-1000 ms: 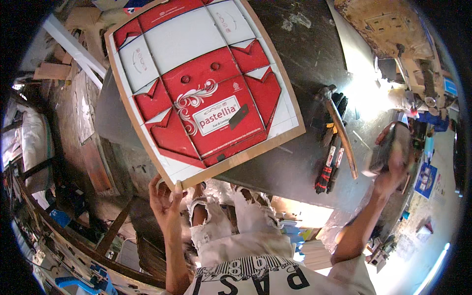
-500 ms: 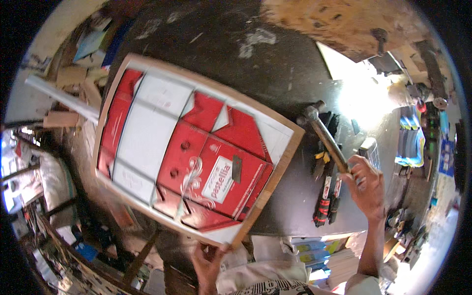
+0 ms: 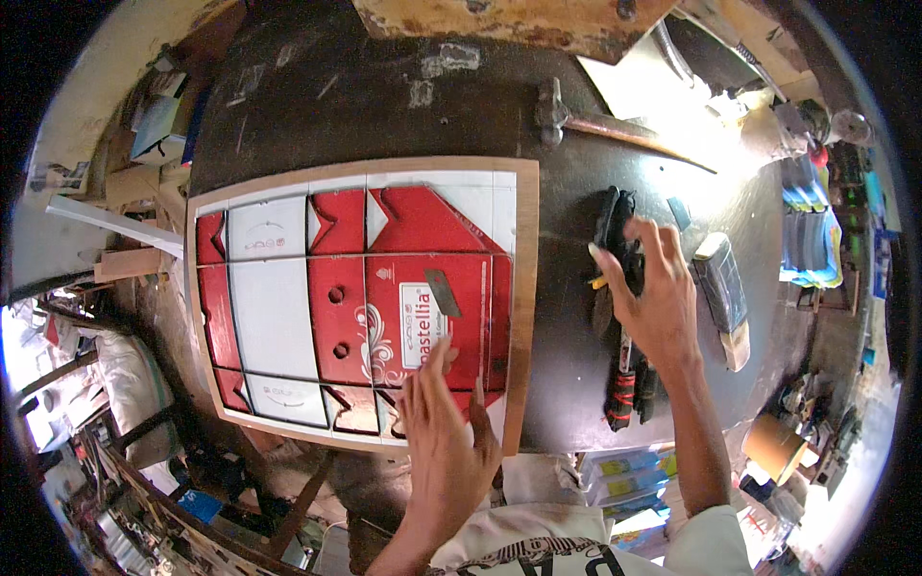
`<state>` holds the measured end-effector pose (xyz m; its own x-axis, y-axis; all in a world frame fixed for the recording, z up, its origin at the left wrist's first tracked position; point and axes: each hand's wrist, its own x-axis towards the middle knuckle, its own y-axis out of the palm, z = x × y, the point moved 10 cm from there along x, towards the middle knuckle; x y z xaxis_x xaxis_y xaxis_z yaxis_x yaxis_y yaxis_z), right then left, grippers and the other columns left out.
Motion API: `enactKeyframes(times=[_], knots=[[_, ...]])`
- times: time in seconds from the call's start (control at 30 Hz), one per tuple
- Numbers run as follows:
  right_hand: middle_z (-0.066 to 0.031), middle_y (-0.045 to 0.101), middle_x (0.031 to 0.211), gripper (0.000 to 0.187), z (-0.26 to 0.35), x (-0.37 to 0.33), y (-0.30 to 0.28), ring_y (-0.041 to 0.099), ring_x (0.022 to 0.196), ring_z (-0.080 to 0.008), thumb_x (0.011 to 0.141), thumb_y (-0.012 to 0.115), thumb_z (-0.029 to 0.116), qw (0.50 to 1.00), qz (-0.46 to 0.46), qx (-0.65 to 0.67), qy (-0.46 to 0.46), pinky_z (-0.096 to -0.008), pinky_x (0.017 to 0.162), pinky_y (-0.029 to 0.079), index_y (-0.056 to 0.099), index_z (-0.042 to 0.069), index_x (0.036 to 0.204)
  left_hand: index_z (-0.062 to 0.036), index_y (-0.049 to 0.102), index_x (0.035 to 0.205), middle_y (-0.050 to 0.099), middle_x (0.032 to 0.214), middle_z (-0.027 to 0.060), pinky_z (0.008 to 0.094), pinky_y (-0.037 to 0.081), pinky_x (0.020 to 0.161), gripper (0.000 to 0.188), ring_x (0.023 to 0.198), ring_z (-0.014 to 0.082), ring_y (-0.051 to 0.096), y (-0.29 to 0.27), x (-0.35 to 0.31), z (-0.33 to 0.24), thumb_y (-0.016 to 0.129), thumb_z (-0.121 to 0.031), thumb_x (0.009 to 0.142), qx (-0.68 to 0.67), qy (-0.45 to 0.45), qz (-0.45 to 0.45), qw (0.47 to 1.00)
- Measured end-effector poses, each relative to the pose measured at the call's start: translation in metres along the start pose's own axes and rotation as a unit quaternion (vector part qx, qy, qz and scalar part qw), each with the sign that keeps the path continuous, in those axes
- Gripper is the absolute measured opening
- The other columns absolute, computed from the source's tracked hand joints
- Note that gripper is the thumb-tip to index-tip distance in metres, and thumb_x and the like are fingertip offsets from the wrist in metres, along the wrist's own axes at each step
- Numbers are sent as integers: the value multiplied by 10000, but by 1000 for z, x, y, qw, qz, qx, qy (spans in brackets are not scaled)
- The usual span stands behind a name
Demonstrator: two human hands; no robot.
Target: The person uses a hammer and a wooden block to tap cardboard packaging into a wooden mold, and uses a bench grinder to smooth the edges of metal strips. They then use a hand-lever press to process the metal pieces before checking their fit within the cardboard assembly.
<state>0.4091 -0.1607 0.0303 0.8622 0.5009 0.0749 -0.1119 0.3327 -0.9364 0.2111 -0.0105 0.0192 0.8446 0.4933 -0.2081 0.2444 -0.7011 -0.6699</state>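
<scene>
Label: white rectangle (image 3: 413, 322) on the red part of the printed sheet (image 3: 353, 317), lettering turned sideways, partly behind the left hand (image 3: 444, 432). Grey strip (image 3: 443, 292) overlaps its edge. Dark lettering on the white shirt (image 3: 706, 547) too. Container: white sack (image 3: 134, 384) off left, contents hidden. Sheet is red and white, carton-shaped outline, dark cut lines, two round holes, on a brown-edged board (image 3: 525, 307) flat on the dark table (image 3: 384, 125). Left grip: fingers and thumb apart over board's near right corner; contact unclear. Right hand (image 3: 661, 298): fingers apart over red-and-black-handled tools (image 3: 622, 394), touch unclear. Dark block (image 3: 722, 298) just right, hammer (image 3: 634, 137) beyond.
</scene>
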Motion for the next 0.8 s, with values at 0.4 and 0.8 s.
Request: enactKeyframes(times=[0.4,0.8], knots=[[-194,642,915,215,-7,23,2,640,829,-329,840,649,110,939,-91,331,24,-386,742,520,612,-32,996,-22,162,1538,592,1237,155,565,244,1079,834,1236,411,484,6,-21,17,587,-21,821,52,62,202,976],[-307,455,1415,709,102,36,46,544,1205,-474,782,420,200,572,111,813,4,-555,1000,456,325,-54,1437,-48,20,1574,78,1622,229,555,172,1198,1548,1499,388,109,-83,-127,168,965,-509,437,125,-175,-275,937]])
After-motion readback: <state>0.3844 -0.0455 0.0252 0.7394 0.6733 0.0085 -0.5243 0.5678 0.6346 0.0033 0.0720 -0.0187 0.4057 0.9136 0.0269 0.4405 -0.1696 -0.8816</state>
